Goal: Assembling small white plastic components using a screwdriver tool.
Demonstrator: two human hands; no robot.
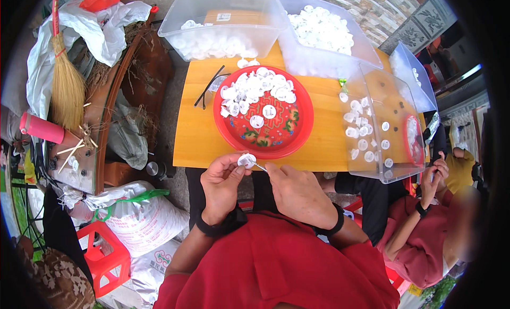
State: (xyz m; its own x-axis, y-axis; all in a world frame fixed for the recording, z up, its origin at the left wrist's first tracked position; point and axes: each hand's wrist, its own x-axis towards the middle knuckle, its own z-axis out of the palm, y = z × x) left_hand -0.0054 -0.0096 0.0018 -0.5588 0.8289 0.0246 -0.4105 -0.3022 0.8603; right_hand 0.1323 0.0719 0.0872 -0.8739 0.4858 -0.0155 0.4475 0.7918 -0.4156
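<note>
My left hand (219, 188) pinches a small round white plastic piece (245, 161) between thumb and fingers, just off the near edge of the table. A thin metal tool (260, 166) is gripped in my right hand (302, 196), its tip at the white piece. What the tip touches inside the piece is too small to tell. Beyond my hands, a round red tray (307, 120) with a flower pattern carries many similar white pieces (249, 88), mostly heaped toward its far side. Two of them lie apart from the heap.
Large clear bins (223, 22) of white pieces stand along the far table edge (199, 133). At the right is a clear box (372, 176) with scattered pieces. Glasses (204, 91) lie left of the tray. A co-worker (414, 240) sits at right; full sacks (146, 224) stand at left.
</note>
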